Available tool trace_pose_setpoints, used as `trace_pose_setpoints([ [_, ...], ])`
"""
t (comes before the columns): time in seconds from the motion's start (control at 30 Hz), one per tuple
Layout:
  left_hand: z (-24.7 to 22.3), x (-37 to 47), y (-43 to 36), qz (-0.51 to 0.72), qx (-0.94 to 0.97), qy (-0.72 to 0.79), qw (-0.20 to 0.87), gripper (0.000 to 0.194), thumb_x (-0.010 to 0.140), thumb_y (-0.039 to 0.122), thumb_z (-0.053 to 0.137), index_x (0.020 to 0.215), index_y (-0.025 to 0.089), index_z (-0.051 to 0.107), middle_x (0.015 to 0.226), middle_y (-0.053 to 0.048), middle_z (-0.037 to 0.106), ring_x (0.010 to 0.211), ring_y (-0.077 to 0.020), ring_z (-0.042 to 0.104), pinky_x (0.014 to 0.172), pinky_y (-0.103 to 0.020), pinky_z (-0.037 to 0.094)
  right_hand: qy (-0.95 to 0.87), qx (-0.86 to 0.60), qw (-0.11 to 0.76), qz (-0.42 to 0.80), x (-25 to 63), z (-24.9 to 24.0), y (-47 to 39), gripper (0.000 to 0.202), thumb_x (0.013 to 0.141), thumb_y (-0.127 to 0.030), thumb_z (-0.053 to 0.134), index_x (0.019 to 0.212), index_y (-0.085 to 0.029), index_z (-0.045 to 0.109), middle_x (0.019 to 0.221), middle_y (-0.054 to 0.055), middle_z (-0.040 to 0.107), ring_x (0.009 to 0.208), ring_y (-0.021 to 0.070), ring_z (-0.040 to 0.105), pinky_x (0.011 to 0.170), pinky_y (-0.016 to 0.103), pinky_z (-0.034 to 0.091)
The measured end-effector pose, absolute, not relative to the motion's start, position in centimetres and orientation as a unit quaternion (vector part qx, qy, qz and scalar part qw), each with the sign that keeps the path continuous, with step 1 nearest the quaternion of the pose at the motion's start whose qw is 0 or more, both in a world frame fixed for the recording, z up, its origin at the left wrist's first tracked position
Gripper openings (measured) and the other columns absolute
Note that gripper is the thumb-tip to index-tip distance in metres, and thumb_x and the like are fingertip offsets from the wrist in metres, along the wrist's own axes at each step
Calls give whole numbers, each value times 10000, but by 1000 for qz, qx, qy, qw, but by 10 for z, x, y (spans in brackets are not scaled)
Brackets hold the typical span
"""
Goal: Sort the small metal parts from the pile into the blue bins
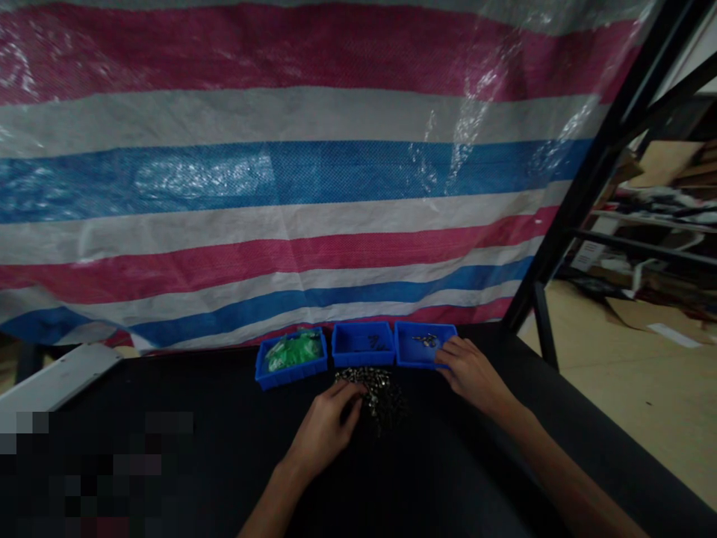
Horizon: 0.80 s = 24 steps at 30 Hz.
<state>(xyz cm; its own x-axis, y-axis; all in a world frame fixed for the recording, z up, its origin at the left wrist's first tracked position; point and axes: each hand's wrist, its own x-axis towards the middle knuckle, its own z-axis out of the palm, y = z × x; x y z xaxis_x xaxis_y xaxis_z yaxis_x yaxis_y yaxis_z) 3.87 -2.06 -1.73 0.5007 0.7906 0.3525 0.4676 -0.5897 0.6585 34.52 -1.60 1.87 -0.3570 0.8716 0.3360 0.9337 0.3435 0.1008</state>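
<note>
Left hand [329, 418], fingers curled, works at the loose pile of small shiny and dark metal pieces [384, 392] on the black table [213, 433], right hand [466, 368] reaches over the blue rectangular plastic tray's [414, 362] rim, either's grip impossible to tell; light fingertip picking should limit scattering.

The 2 bare arms [554, 452] are extending from the near side. The left hand [328, 418] is arching, its thumb and fingers curving; the right hand [469, 370] is sitting farther off, rightward, its bent fingers pointing left.
</note>
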Motion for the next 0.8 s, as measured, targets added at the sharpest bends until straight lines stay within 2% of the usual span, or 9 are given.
trace_pose_setpoints([
  [0.2,-22,38,-19,328,833,374,244,212,958,195,463,1083,243,627,1046,-50,655,903,-187,665,824,-320,545,-802,-532,156,-224,352,-3,-25,111,865,-117,589,841,-176,680,857,80,676,868,236,583,794,348,419],
  [0.37,-21,38,-18,332,833,371,241,212,967,208,456,1085,243,628,1048,-58,658,903,-187,666,823,-319,548,-765,-558,185,-261,358,-3,-27,146,898,-260,620,786,-181,672,820,92,667,854,258,565,761,358,409],
  [0.5,-21,38,-18,333,834,373,235,213,963,205,463,1088,243,632,1046,-55,659,907,-187,669,834,-321,555,-774,-548,189,-256,361,-4,-27,151,896,-274,633,793,-173,676,842,98,669,863,260,565,772,358,410],
  [0.67,-24,38,-16,340,837,373,213,224,958,183,464,1093,232,636,1056,-58,651,937,-187,663,861,-331,562,-763,-560,220,-236,361,-6,-26,140,890,-278,653,923,-157,715,940,114,693,951,279,571,811,370,427],
  [0.8,-23,37,-16,328,852,376,159,227,932,152,504,1090,221,651,1071,-69,658,1010,-215,638,939,-389,537,-754,-584,226,-197,358,-5,-24,185,913,-260,609,1004,-151,726,983,131,698,1001,298,570,843,401,461],
])
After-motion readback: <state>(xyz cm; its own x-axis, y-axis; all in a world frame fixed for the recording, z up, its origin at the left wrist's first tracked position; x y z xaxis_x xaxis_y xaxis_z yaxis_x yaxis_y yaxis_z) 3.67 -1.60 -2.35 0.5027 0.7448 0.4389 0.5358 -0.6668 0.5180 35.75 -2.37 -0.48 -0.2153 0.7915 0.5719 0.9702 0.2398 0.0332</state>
